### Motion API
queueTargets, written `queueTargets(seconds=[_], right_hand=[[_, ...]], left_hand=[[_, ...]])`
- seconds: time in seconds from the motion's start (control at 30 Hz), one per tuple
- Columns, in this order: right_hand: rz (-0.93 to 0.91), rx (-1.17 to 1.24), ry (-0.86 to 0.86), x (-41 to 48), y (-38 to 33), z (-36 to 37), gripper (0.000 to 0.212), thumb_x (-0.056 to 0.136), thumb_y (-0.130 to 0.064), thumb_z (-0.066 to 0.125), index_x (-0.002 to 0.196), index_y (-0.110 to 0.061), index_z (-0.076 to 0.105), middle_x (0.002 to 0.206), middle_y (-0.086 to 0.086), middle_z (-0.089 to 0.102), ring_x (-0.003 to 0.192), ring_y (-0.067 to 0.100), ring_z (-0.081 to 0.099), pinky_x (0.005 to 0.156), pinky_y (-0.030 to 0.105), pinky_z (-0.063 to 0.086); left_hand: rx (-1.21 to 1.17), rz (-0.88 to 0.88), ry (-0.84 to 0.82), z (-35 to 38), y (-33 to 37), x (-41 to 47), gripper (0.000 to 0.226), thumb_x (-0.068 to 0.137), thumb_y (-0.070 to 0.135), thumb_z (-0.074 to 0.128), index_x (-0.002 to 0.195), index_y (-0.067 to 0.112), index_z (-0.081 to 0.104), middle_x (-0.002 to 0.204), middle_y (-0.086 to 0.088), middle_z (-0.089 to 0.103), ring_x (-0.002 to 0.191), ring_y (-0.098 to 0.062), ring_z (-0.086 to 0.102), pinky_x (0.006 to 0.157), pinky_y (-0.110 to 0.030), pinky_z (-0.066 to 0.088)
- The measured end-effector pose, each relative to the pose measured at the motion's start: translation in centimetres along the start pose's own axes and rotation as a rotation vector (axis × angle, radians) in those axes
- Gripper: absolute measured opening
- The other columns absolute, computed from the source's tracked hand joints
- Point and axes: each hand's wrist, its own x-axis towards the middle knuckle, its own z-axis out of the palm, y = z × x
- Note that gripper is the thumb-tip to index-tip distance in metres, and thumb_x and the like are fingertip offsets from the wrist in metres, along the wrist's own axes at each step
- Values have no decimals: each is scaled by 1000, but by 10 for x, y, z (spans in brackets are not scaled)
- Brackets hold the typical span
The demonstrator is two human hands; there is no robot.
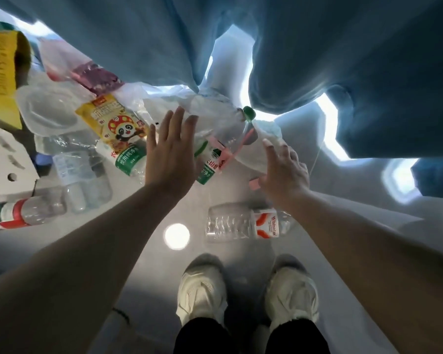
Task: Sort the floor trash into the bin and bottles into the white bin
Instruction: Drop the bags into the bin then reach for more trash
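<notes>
Fingers of left hand (pixel 172 152) and right hand (pixel 284 172) are being held spread, gripping nothing, beside clear green-capped plastic bottle (pixel 229 134), likely light, crushable, slick, best taken around labelled middle.

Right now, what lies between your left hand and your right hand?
In the head view, a green-capped bottle lies between the left hand and right hand, a pink strip across it.
</notes>
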Motion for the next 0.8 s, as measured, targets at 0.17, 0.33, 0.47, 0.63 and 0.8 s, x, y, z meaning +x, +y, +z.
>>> queueTargets(seconds=[0.17, 0.33, 0.47, 0.63, 0.8], right_hand=[[-43, -172, 63, 24, -5, 5, 64, 85, -12, 64, 141, -19, 35, 139, 15, 34, 121, 35, 42, 95, 47, 44], [-33, -140, 92, 24, 4, 3, 32, 91, -1, 50, 123, -4, 52, 115, 19, 54, 101, 39, 59, 82, 44, 49], [12, -31, 74, -4, 9, -16, 24, 90, -6, 59, 114, -3, 58, 110, 17, 56, 97, 36, 63, 82, 41, 53], [4, -50, 60, -55, 7, -63, 25, 90, -11, 61, 115, -5, 58, 108, 16, 57, 96, 35, 64, 83, 43, 55], [10, 8, 10, -126, -16, -126, 22, 92, -14, 60, 112, -7, 57, 113, 14, 56, 102, 34, 61, 84, 37, 51]], left_hand=[[11, 21, 69, 2, -11, 27, 36, 87, 21, 60, 122, 14, 53, 119, -10, 59, 107, -33, 56, 98, -51, 35], [21, 78, 176, -7, -25, 30, 29, 89, 16, 59, 117, 13, 61, 107, -11, 64, 97, -36, 61, 84, -46, 41], [-1, 63, 234, -32, -32, 13, 27, 91, 15, 53, 116, 12, 62, 103, -13, 65, 90, -37, 61, 74, -43, 44], [-84, 12, 243, -93, -24, -16, 27, 89, 12, 54, 115, 10, 62, 102, -15, 65, 89, -38, 60, 71, -42, 46], [-162, -11, 205, -166, -3, -67, 27, 91, 14, 56, 117, 11, 60, 107, -13, 65, 94, -35, 61, 76, -43, 51]])
